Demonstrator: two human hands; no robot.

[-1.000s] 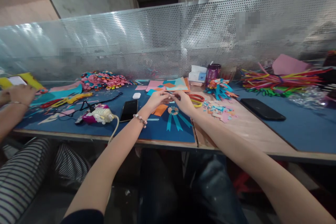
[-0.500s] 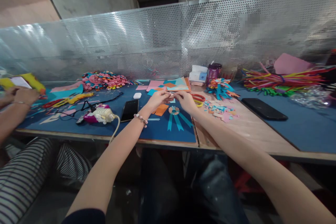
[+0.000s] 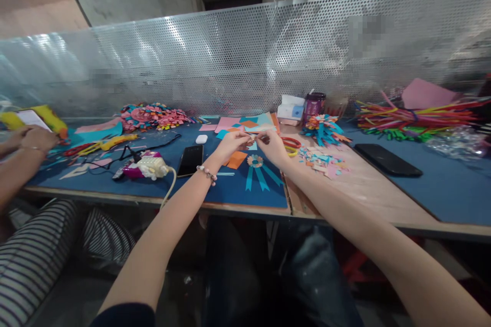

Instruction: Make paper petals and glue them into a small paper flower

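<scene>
Both hands meet over the blue mat [image 3: 215, 189], fingertips pinched together on a small pale piece of paper [image 3: 251, 139], mostly covered by the fingers. My left hand [image 3: 235, 143], below a beaded bracelet [image 3: 207, 173], grips it from the left. From the right, my right hand [image 3: 271, 145] has thumb and fingers closed on its other side. Just below the hands lies a paper flower [image 3: 255, 162] with blue ribbon-like tails [image 3: 261, 180] fanned toward me. Orange paper squares [image 3: 236, 160] lie under my left wrist, and red-and-yellow scissors [image 3: 291, 144] are beside my right hand.
A phone [image 3: 191, 160], white earbud case [image 3: 201, 139] and power strip [image 3: 148, 167] lie to the left. Paper scraps [image 3: 324, 161], a finished bunch [image 3: 326, 129] and a black phone [image 3: 387, 160] are right. Perforated metal panel [image 3: 230, 66] stands behind. A co-worker's hands [image 3: 36, 139] hold a phone.
My fingers have shifted slightly around the small piece, with the right-hand fingers lifted a little. The view has moved a touch; the things on the table stay in place.
</scene>
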